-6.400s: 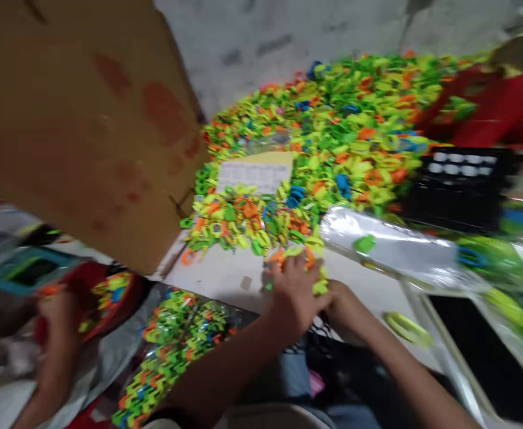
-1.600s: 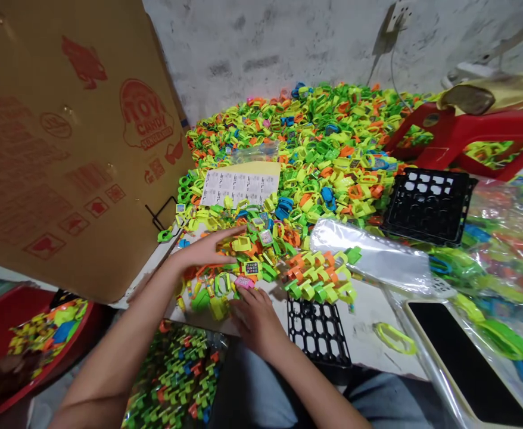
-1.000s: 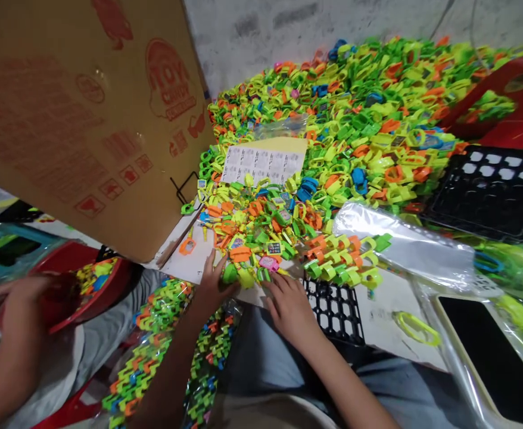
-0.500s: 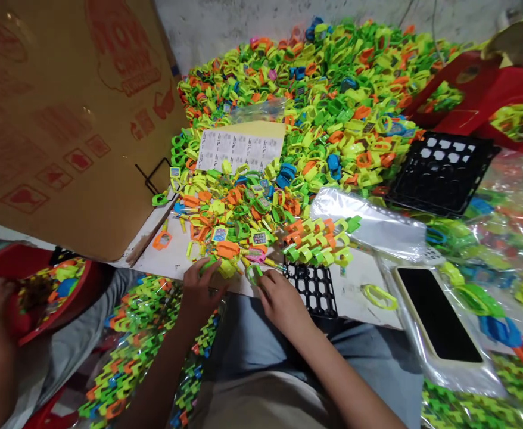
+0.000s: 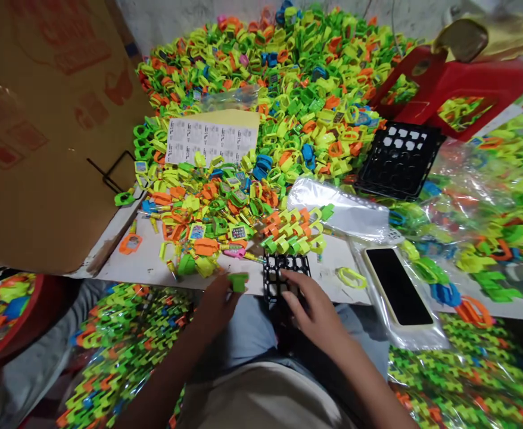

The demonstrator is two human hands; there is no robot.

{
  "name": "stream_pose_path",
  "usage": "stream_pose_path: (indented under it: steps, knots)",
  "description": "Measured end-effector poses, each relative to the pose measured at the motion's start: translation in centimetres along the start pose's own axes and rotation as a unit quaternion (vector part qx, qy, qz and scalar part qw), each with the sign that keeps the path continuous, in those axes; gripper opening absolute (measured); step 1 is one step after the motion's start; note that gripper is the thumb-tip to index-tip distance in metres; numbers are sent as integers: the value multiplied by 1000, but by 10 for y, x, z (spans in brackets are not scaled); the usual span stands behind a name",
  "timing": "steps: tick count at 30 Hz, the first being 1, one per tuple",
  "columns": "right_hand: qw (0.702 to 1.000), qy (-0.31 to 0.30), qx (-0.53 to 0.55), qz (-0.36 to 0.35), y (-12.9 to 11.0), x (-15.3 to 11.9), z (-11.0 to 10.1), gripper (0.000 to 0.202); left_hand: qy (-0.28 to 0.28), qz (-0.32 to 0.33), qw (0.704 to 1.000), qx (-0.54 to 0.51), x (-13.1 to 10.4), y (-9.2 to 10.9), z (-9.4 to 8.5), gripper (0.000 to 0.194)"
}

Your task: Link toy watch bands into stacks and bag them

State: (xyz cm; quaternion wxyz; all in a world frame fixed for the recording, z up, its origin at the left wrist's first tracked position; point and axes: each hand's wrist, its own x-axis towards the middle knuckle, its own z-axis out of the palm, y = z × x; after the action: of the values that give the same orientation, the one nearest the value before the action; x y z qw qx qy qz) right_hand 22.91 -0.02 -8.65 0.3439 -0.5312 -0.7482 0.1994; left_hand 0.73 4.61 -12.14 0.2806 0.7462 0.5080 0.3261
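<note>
My left hand [image 5: 217,307] is closed on a green toy watch [image 5: 238,282], held just over the front edge of the white table [image 5: 123,273]. My right hand [image 5: 317,310] is open, thumb and fingers apart, with its fingertips over the black grid tray [image 5: 268,280]; I see nothing in it. On the tray's far side stand rows of yellow, orange and green toy watches [image 5: 295,229]. Loose pieces lie in front of my left hand, among them an orange toy watch [image 5: 206,246] and a green one [image 5: 186,264].
A large heap of toy watches [image 5: 306,89] fills the back. Sticker sheets [image 5: 212,142] rest on it. A cardboard box [image 5: 51,149] stands left, above a red tub [image 5: 42,316]. To the right are clear bags [image 5: 337,205], a phone [image 5: 399,286], another black tray [image 5: 399,159] and a red stool [image 5: 458,83].
The view has swung right. My right hand has moved from the loose pile to the black tray and opened. My left hand has drawn back with the green toy watch. Another person's hand has left view.
</note>
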Motion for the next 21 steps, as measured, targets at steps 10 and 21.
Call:
stream_pose_path:
  steps: [10,21]
  knots:
    - [985,-100,-127,59,-5,56,48,34,136,-143,942,-270,-9,11,29,21]
    - [963,-170,-178,110,-18,53,42,13,208,-170,945,-188,-35,-25,7,23]
